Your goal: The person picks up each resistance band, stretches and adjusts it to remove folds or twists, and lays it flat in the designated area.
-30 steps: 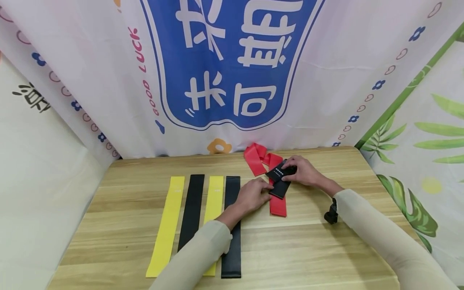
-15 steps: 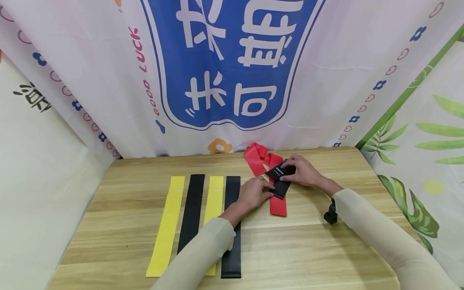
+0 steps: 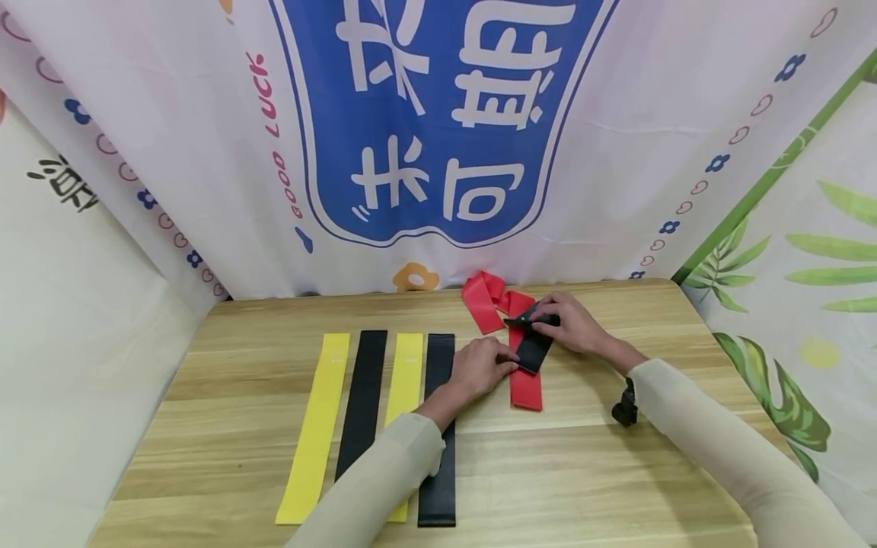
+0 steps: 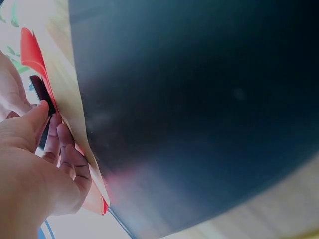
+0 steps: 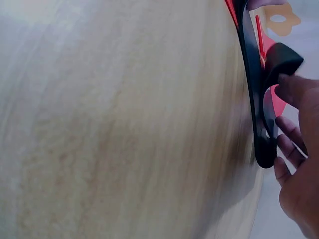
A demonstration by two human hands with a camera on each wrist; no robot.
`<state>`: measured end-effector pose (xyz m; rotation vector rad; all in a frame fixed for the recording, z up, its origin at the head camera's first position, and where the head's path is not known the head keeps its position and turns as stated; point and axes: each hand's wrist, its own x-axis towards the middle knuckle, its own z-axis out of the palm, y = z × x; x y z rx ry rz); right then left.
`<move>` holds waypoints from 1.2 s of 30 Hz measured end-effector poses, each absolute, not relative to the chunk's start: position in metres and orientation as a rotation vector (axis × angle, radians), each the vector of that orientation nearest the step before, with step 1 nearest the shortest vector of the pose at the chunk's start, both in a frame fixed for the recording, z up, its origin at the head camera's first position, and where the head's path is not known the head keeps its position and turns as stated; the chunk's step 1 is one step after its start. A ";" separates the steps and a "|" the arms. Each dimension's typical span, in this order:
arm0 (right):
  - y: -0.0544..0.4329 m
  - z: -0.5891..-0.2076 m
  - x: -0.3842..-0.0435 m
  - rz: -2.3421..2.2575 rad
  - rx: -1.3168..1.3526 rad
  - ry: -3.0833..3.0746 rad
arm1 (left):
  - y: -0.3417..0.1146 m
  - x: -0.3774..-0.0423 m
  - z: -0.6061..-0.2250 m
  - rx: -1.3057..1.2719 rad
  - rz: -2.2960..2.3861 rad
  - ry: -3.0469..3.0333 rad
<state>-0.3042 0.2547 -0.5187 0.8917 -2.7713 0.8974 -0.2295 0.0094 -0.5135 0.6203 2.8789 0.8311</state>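
A black resistance band [image 3: 534, 352], folded over on itself, lies across red bands [image 3: 526, 393] towards the back of the table. My left hand [image 3: 482, 366] pinches its near left end between thumb and fingers. At its far right side my right hand [image 3: 575, 324] holds the top layer between thumb and fingertips. In the right wrist view that top layer of the black band [image 5: 281, 62] curls up off the lower one, and the fold makes a rounded loop near the fingers. A second red strip [image 3: 483, 306] lies looped just left of it.
Left of my hands, yellow bands [image 3: 315, 426] and black bands [image 3: 436, 502] lie flat in an alternating row on the wooden table [image 3: 582, 472]. My left forearm crosses over some of them. A printed curtain [image 3: 617, 190] hangs at the table's back edge.
The top layer of the folded black band has been lifted and curled up, so its white print no longer shows. The left hand has shifted slightly right and nearer; the flat bands have not moved.
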 end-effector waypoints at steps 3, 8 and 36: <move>0.253 -0.518 -0.304 0.959 0.922 -2.720 | 0.009 -0.229 -0.514 0.616 0.844 2.876; 0.250 -0.516 -0.304 1.082 0.800 -2.770 | 0.008 -0.228 -0.513 0.623 0.859 2.875; 0.253 -0.513 -0.302 1.686 0.476 -2.761 | -0.006 -0.211 -0.505 0.576 1.098 2.756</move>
